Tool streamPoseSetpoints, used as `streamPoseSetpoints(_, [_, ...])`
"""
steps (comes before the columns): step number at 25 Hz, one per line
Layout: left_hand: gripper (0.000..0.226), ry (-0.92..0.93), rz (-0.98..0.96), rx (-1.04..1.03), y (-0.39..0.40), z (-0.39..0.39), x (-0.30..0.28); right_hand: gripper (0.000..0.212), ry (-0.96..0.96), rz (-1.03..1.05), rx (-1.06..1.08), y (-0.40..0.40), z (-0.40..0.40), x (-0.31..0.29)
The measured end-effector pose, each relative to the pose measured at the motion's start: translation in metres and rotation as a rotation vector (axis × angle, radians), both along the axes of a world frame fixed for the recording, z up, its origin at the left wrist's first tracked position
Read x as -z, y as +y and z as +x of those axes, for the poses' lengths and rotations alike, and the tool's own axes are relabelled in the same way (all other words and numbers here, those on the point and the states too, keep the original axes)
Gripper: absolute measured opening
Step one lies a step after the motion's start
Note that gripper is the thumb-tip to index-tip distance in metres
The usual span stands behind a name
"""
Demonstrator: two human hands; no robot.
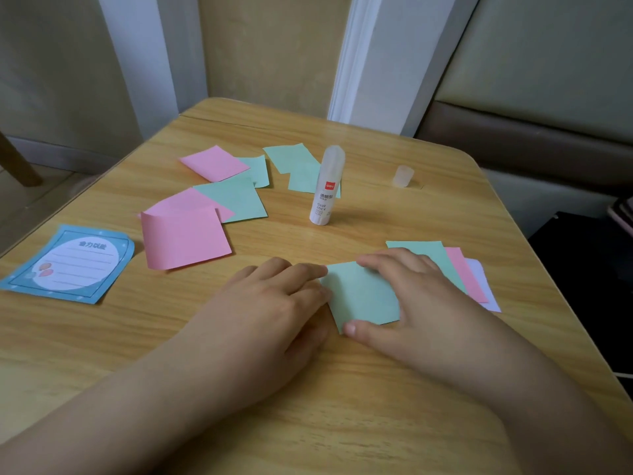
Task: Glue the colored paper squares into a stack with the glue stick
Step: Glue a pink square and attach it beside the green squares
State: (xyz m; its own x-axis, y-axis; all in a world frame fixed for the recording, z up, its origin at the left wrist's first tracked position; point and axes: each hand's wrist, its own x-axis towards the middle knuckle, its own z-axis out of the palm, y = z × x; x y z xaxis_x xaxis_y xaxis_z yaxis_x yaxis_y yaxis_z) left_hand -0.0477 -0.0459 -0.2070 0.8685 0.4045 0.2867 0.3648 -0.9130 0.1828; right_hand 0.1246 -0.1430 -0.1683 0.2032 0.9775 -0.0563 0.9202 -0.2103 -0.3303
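Both hands flat, fingers straight: left hand [284, 296], right hand [407, 293] pressing green square [363, 296] on bench [308, 389] — thin, light, floppy, creases easily; lift by corner.

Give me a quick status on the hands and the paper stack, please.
Both hands, left and right, pressing flat on green square atop stack. Glue stick upright beyond, untouched; small cap lying apart. Nothing blocking.

A light wood-grain tabletop [342, 389] carries flat paper squares in pastel pink [186, 240] and mint green [363, 296]. The upright plastic glue stick [325, 186] is white with a red logo patch. A blue-bordered note card [70, 265] has a white lined oval.
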Motion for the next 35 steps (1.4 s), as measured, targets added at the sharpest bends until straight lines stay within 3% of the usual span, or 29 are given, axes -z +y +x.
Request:
streamPoseSetpoints(5, [0.045,0.004,-0.006,0.014,0.004,-0.002,-0.001,0.078,-0.044,-0.149,0.018,0.026,0.0,-0.012])
streamPoseSetpoints(13, [0.039,-0.005,0.011,0.016,0.006,-0.003,-0.009,0.048,-0.038,-0.196,0.01,0.032,-0.005,-0.019])
streamPoseSetpoints(22, [0.042,-0.02,-0.045,0.017,0.003,-0.002,-0.011,0.06,0.173,0.044,0.077,0.02,-0.011,-0.008])
streamPoseSetpoints(26, [0.025,-0.117,-0.266,-0.023,-0.004,-0.003,-0.021,0.05,0.282,0.166,0.088,0.018,-0.01,-0.004])
streamPoseSetpoints(31, [0.026,-0.242,-0.588,-0.056,-0.005,-0.001,-0.021,0.055,0.401,0.225,0.098,0.01,-0.007,-0.003])
streamPoseSetpoints(35, [0.025,-0.29,-0.68,-0.062,-0.004,-0.001,-0.026,0.049,0.57,0.272,0.17,0.004,0.003,-0.001])
